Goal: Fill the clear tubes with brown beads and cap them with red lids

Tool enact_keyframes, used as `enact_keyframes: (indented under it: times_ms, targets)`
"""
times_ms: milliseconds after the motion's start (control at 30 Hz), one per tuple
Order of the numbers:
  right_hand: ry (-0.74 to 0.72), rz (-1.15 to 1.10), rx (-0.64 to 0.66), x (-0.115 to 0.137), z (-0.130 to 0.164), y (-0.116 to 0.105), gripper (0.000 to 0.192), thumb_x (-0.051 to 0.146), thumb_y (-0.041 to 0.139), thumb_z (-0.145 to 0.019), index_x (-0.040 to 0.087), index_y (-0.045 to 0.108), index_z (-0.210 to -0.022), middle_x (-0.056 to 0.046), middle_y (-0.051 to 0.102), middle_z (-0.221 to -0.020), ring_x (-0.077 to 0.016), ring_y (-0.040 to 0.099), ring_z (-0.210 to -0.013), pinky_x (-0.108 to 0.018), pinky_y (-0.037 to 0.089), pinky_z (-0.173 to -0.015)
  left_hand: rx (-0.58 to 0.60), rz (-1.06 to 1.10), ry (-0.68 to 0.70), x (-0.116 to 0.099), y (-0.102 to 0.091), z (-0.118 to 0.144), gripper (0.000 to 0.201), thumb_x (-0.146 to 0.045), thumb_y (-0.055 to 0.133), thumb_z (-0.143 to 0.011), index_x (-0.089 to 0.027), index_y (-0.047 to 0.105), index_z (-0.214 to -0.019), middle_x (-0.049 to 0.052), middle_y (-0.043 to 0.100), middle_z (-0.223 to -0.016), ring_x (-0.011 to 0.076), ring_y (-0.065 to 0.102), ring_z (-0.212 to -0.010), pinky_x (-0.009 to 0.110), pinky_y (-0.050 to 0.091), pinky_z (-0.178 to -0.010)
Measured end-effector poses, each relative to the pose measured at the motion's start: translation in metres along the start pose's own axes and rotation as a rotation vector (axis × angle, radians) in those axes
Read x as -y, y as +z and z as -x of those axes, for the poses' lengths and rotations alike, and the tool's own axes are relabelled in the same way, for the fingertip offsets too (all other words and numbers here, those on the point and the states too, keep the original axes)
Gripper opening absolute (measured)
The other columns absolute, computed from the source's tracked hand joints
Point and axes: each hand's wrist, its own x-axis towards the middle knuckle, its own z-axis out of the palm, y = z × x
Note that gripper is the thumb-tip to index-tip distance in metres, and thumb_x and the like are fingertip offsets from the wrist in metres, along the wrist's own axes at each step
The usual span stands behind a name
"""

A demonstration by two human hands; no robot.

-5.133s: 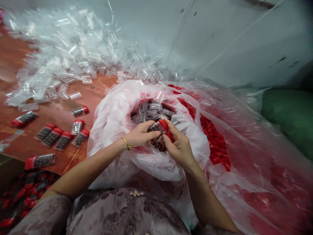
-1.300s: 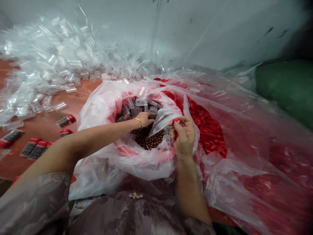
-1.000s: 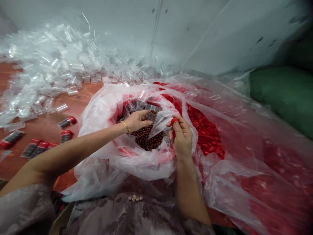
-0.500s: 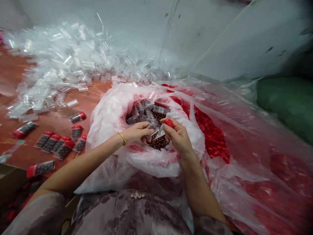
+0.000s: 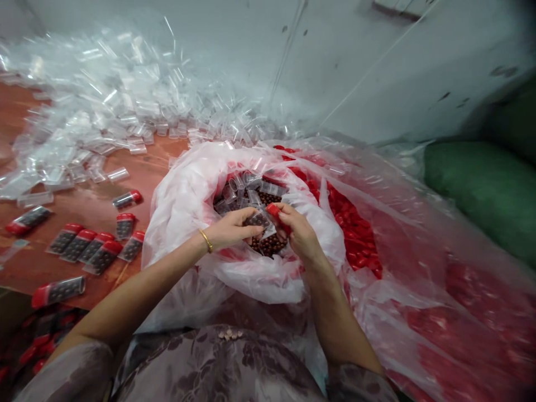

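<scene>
My left hand (image 5: 238, 228), with a gold bracelet at the wrist, is closed on a clear plastic tube (image 5: 264, 221) with dark balls in it. The tube is tilted over a white plastic bag (image 5: 176, 206). In my right hand (image 5: 300, 228) a red cap (image 5: 273, 209) is pinched close to the tube's open end; whether they touch I cannot tell. Below both hands, brown balls (image 5: 272, 244) fill the bag's mouth, with several more clear tubes (image 5: 234, 187) lying on them. The fingertips partly hide the tube.
A large heap of clear tubes (image 5: 113, 95) covers the back left of the reddish table (image 5: 138, 167). Several filled, red-capped tubes (image 5: 100, 257) lie at left. Red caps (image 5: 352, 223) fill a clear bag at right. A green sack (image 5: 473, 190) stands far right.
The red cap in my right hand has moved left, nearer the tube's end. My left hand keeps its hold on the tube. The view has shifted slightly to the right.
</scene>
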Motion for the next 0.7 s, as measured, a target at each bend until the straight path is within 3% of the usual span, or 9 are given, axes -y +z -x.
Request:
enact_keyframes:
  times_ms: [200, 267, 367, 433, 533, 700]
  targets:
    - [-0.144, 0.229, -0.057, 0.0, 0.008, -0.004, 0.026, 0.039, 0.063, -0.077, 0.021, 0.055, -0.093, 0.005, 0.06, -0.065, -0.007, 0.051, -0.045, -0.02, 0.041, -0.043, -0.009, -0.064, 0.033, 0.001, -0.001, 0.002, 0.028, -0.037, 0.063, -0.075, -0.014, 0.049, -0.082, -0.003, 0.052, -0.068, 0.0063, 0.049, -0.056, 0.02, 0.042, -0.051]
    - [-0.275, 0.361, -0.145, -0.002, 0.008, -0.007, 0.028, 0.034, 0.064, -0.077, 0.02, 0.059, -0.101, 0.0, 0.069, -0.083, -0.0115, 0.064, -0.066, -0.024, 0.051, -0.059, 0.011, -0.078, 0.037, 0.001, -0.002, 0.002, 0.028, -0.039, 0.062, -0.075, -0.014, 0.049, -0.08, -0.003, 0.053, -0.067, 0.006, 0.048, -0.054, 0.02, 0.041, -0.05]
    - [-0.525, 0.67, -0.259, -0.005, 0.009, -0.005, 0.031, 0.023, 0.058, -0.081, 0.021, 0.062, -0.112, -0.004, 0.071, -0.105, -0.017, 0.067, -0.094, -0.03, 0.053, -0.082, 0.02, -0.073, 0.039, 0.002, -0.003, 0.002, 0.029, -0.041, 0.06, -0.077, -0.014, 0.048, -0.079, -0.002, 0.053, -0.067, 0.0053, 0.047, -0.051, 0.019, 0.04, -0.048]
    - [-0.683, 0.903, -0.32, -0.006, 0.011, 0.0, 0.031, 0.018, 0.053, -0.084, 0.021, 0.064, -0.113, -0.004, 0.072, -0.104, -0.0168, 0.068, -0.09, -0.03, 0.052, -0.082, 0.002, -0.051, 0.048, 0.003, -0.003, 0.002, 0.031, -0.042, 0.06, -0.078, -0.014, 0.047, -0.081, -0.002, 0.054, -0.066, 0.0052, 0.047, -0.05, 0.019, 0.039, -0.047]
    - [-0.888, 1.201, -0.446, -0.008, 0.013, 0.01, 0.033, 0.012, 0.051, -0.085, 0.02, 0.063, -0.114, -0.003, 0.075, -0.092, -0.0143, 0.067, -0.072, -0.025, 0.051, -0.07, -0.03, -0.018, 0.071, 0.002, -0.002, 0.003, 0.034, -0.046, 0.06, -0.077, -0.015, 0.047, -0.08, -0.003, 0.053, -0.063, 0.0051, 0.046, -0.049, 0.019, 0.037, -0.045]
    - [-1.043, 1.372, -0.522, -0.012, 0.013, 0.019, 0.045, 0.007, 0.054, -0.083, 0.018, 0.054, -0.127, -0.004, 0.074, -0.087, -0.0127, 0.063, -0.063, -0.023, 0.047, -0.066, -0.029, 0.021, 0.085, -0.002, 0.0, 0.003, 0.038, -0.051, 0.059, -0.076, -0.016, 0.044, -0.074, -0.004, 0.049, -0.057, 0.0042, 0.04, -0.045, 0.019, 0.03, -0.042]
